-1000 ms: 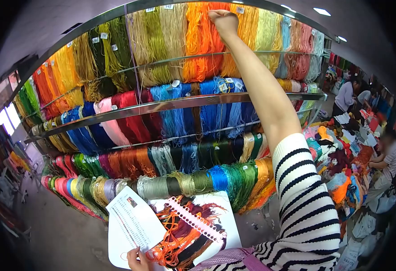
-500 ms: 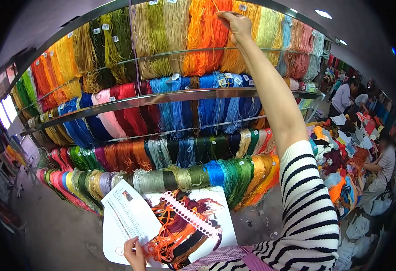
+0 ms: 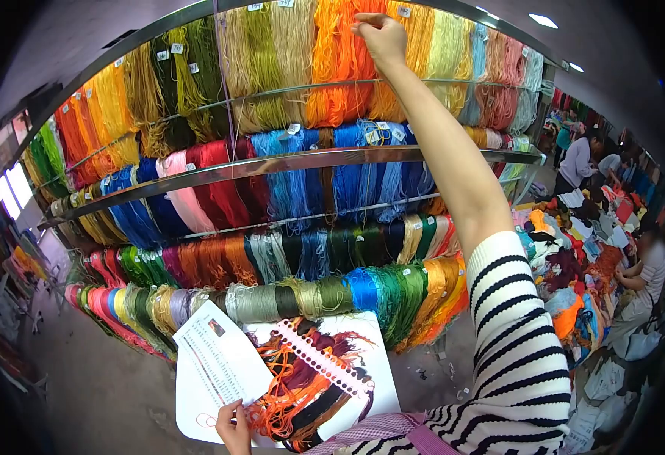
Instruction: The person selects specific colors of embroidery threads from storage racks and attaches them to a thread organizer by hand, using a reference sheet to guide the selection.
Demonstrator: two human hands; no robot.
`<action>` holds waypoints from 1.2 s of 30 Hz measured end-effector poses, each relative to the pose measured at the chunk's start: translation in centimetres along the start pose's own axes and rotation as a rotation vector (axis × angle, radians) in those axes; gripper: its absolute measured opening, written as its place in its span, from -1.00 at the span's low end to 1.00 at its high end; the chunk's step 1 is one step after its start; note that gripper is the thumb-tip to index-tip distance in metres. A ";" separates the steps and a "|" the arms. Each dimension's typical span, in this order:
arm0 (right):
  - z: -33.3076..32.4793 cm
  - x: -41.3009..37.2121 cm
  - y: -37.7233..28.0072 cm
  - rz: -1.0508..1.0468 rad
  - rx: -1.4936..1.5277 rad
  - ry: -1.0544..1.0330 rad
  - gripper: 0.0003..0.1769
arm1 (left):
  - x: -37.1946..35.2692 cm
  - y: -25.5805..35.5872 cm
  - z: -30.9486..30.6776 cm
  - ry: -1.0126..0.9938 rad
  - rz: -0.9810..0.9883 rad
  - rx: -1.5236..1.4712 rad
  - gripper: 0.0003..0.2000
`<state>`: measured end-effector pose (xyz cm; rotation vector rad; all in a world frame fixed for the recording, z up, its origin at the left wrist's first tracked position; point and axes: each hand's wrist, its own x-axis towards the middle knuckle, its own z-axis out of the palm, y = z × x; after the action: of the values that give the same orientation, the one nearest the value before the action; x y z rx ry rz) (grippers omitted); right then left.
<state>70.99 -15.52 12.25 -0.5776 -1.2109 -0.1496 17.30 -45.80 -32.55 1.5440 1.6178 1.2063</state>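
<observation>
My right hand is raised to the top rack, fingers pinched together in front of the bright orange embroidery thread. The strands in its grip are too fine to see clearly. Low in the view, my left hand has thumb and fingers closed at the bottom edge of a printed sheet. That sheet lies tilted on a white board. Beside it, a pink strip with holes carries tufts of orange, maroon, brown and black thread, close to my left fingers.
Metal rails hold rows of coloured thread hanks, many with small number tags. At right, a heap of fabric pieces lies near a seated person; other people stand behind. White bags lie on the floor.
My right hand has shifted slightly left and down across the orange thread. My left hand stays at the sheet's lower edge, with its fingers drawn a little closer together.
</observation>
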 end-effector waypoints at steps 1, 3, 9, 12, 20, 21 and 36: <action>0.3 -0.1 -0.1 0.001 0.001 0.000 -0.78 | -0.1 -0.1 0.0 -0.006 0.006 -0.014 -0.87; 0.7 -0.2 0.3 0.007 -0.445 0.030 -0.80 | -0.3 0.2 -0.1 -0.007 -0.018 -0.004 -0.87; 0.7 0.8 1.3 -0.107 -0.560 0.040 -0.83 | -1.2 0.1 -0.6 0.014 -0.034 -0.010 -0.86; 0.6 -0.3 0.3 -0.017 -0.357 0.030 -0.86 | -1.5 0.0 -0.9 0.024 -0.061 -0.009 -0.86; -1.3 -4.4 -5.4 0.193 0.278 -0.168 -0.86 | -1.0 0.3 -0.6 -0.007 -0.038 0.013 -0.86; -1.8 -5.5 -7.2 0.336 0.430 -0.260 -0.84 | -0.7 0.0 -0.4 -0.014 -0.046 0.016 -0.86; -37.4 -53.9 -19.3 0.997 -1.210 -0.439 -0.79 | 1.6 2.7 2.6 -0.207 -0.078 -0.224 -0.82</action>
<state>74.96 -60.78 -38.96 -2.2910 -1.0069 0.1310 20.53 -43.98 -30.91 1.4008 1.3488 1.1052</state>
